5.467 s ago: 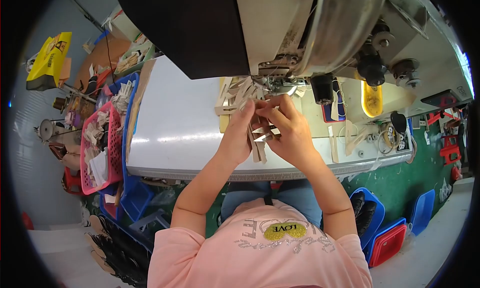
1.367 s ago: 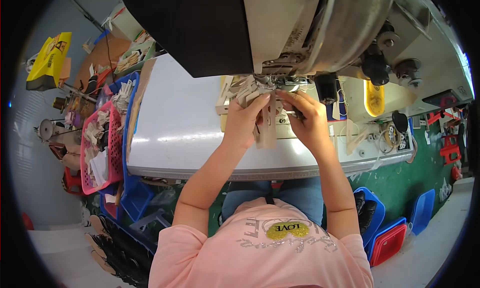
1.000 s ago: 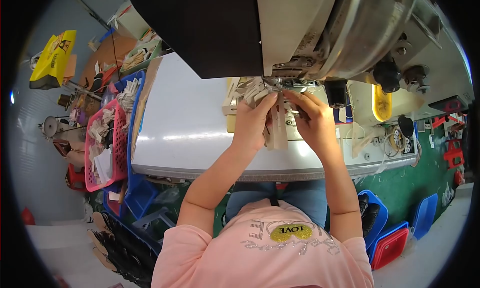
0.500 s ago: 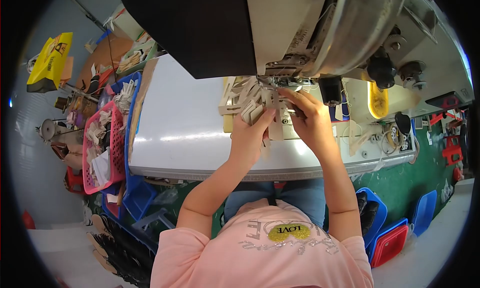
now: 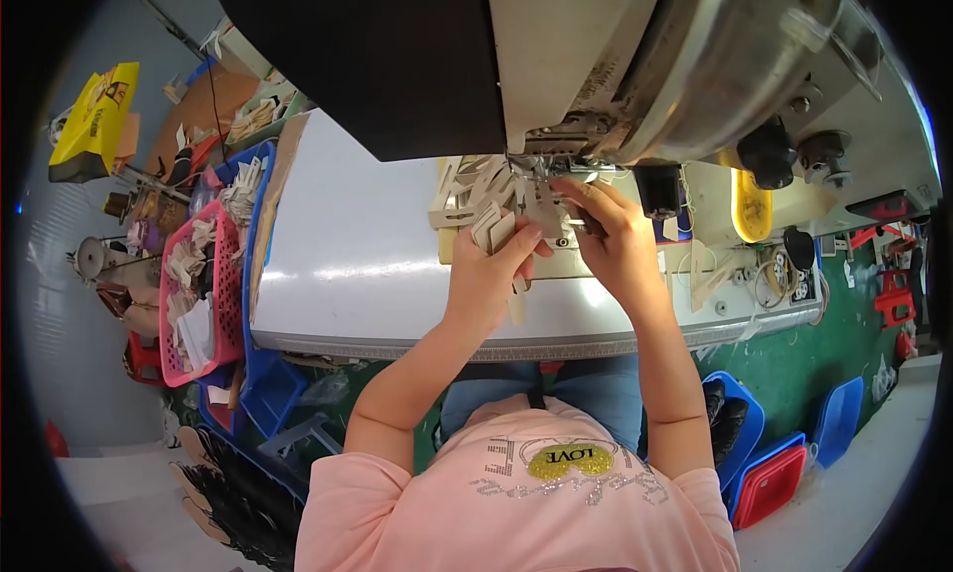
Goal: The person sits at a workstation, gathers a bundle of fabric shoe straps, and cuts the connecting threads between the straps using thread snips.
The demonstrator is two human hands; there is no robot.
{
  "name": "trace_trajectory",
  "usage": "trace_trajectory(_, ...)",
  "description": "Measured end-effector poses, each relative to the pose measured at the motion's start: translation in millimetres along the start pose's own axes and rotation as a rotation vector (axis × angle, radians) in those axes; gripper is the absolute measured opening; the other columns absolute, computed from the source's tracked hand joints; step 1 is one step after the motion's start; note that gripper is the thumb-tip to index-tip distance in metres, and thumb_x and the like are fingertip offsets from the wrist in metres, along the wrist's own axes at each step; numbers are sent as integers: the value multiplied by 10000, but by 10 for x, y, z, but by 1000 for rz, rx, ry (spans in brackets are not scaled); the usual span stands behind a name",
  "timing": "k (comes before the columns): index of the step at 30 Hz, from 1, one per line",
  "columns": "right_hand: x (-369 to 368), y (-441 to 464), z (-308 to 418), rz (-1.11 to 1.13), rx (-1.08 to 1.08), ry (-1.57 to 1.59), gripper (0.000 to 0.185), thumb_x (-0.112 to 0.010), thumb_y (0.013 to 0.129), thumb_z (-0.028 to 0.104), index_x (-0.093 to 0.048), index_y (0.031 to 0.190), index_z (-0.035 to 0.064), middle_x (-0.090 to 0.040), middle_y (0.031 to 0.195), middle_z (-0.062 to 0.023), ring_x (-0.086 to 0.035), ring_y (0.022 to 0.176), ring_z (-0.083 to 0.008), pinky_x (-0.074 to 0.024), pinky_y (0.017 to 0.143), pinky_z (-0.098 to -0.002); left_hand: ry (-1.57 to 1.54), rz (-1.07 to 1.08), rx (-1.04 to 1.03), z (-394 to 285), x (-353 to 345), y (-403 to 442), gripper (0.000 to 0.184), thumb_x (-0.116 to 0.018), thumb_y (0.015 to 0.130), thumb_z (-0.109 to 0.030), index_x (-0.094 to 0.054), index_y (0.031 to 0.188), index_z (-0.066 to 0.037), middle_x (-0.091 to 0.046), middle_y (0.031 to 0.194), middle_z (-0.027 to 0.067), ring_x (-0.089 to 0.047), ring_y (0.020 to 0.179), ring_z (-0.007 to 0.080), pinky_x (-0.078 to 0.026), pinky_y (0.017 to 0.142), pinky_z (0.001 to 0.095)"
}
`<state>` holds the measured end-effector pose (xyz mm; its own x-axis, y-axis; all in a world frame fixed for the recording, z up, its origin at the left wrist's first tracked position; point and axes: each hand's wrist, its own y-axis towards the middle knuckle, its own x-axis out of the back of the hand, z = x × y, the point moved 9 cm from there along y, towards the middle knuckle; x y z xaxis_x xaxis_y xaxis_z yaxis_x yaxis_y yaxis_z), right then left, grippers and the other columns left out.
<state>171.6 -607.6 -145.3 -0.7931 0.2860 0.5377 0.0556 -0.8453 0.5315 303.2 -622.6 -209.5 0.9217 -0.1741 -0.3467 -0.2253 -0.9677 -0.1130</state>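
Note:
My left hand (image 5: 483,277) is closed around a small stack of cream flat cut pieces (image 5: 493,228), its thumb and fingertips pressed together on the right side. Just beyond it, another cream piece (image 5: 542,213) lies under the needle area of a sewing machine (image 5: 571,140). My right hand (image 5: 617,236) is beside that piece, its index finger reaching to the presser foot and the other fingers curled. Something small and dark shows between those curled fingers, too hidden to name. A pile of cream pieces (image 5: 459,203) sits left of the needle.
The machine's dark head (image 5: 367,66) hangs over the white table (image 5: 338,234). At left stand a pink basket (image 5: 230,289) and a blue tray (image 5: 260,214) with pieces. A yellow dish (image 5: 751,210) and a thread coil (image 5: 774,282) are at right. Blue and red bins (image 5: 769,488) stand below.
My left hand has shifted slightly left and drawn back from the piece at the needle, keeping its stack. The right hand stays at the presser foot. The view has shifted a little.

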Motion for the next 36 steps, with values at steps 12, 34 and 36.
trace_trajectory(12,14,12,12,-5,5,-19,490,-495,633,-132,-602,1066,72,-603,789,-120,-588,646,-245,-472,575,-303,51,37,-53,-219,38,441,107,-629,790,-106,-568,831,-27,-583,677,31,-480,542,81,-367,498,218)
trace_trajectory(34,-119,-157,52,-2,-224,516,85,-612,755,-57,-570,824,-32,-579,778,-48,-531,695,-86,-433,586,-223,170,113,-108,-45,-53,34,453,-394,933,-435,-565,870,-20,-537,678,5,-471,590,68,-385,543,208)
trace_trajectory(36,-60,-136,-27,-75,-272,550,53,-585,759,-57,-584,798,-20,-599,680,-26,-524,626,-58,-420,564,-212,172,162,-165,-68,-45,54,355,-465,928,-344,-561,835,-15,-527,637,-5,-468,565,56,-381,527,198)
